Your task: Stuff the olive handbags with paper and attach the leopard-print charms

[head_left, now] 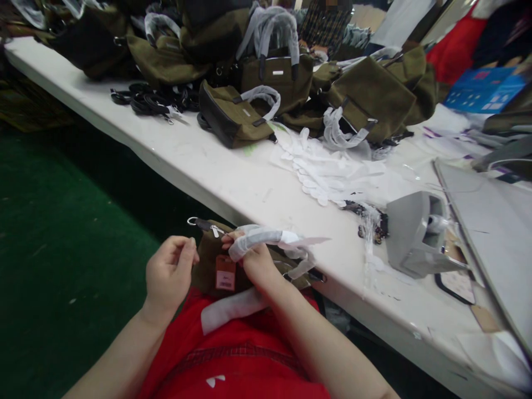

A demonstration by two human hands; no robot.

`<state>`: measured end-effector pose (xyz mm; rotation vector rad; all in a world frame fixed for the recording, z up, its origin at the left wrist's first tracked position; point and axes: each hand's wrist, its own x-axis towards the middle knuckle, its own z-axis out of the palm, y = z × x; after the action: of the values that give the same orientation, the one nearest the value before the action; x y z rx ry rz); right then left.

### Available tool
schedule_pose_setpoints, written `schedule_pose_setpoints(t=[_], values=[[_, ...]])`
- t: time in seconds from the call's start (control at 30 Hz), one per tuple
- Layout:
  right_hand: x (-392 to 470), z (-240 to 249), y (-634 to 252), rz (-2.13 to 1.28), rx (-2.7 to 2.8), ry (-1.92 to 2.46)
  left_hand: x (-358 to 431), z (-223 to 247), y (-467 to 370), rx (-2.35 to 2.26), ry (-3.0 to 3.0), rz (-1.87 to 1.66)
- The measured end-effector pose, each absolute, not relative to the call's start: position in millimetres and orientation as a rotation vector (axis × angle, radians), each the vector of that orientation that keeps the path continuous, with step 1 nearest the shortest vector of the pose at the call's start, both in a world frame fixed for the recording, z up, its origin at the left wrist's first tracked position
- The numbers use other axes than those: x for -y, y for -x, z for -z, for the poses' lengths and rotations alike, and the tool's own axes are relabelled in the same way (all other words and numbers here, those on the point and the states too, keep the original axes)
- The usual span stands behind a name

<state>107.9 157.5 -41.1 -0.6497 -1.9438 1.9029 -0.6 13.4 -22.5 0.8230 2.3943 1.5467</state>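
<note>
An olive-green handbag (206, 265) rests against my red clothing at the table's front edge. My right hand (258, 265) reaches under the bag's wrapped handle (260, 237), its fingers closed on the top edge beside the zipper (216, 230). The handle partly hides those fingers. To the left of the bag, my left hand (168, 274) is raised with thumb and fingers pinched together; what they hold, if anything, does not show. A brown tag with a white barcode label (225, 277) hangs on the bag's front. At the bag's left end sits a metal ring (192, 220).
Several olive bags (236, 113) with wrapped handles stand along the back of the white table (199, 160). Black straps (153, 101) lie beside them. White paper pieces (320, 172) spread mid-table. A grey tape dispenser (409, 233) stands at the right, near a large board (494, 221).
</note>
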Motion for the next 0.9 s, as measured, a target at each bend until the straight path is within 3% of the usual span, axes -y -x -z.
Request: schedule_pose_setpoints(t=[0.13,0.37,0.63,0.9], values=[[-162.1,33.2,-124.9,-1.581,2.063,0.769,-15.9,49.0,22.9,-2.544,-0.858,-1.479],[-166.2,10.1,-196.1,-1.321,2.122,0.818,-30.5,90.0,37.3,-2.138,-0.801,-1.013],[-182.6,29.0,-297.0,-1.059,1.989,1.213,-30.9,117.0,31.9,-2.023,-0.659,-1.096],[-197.8,38.1,-284.9,-1.153,2.186,1.184,-12.1,102.3,22.0,-1.996,-0.585,-1.080]])
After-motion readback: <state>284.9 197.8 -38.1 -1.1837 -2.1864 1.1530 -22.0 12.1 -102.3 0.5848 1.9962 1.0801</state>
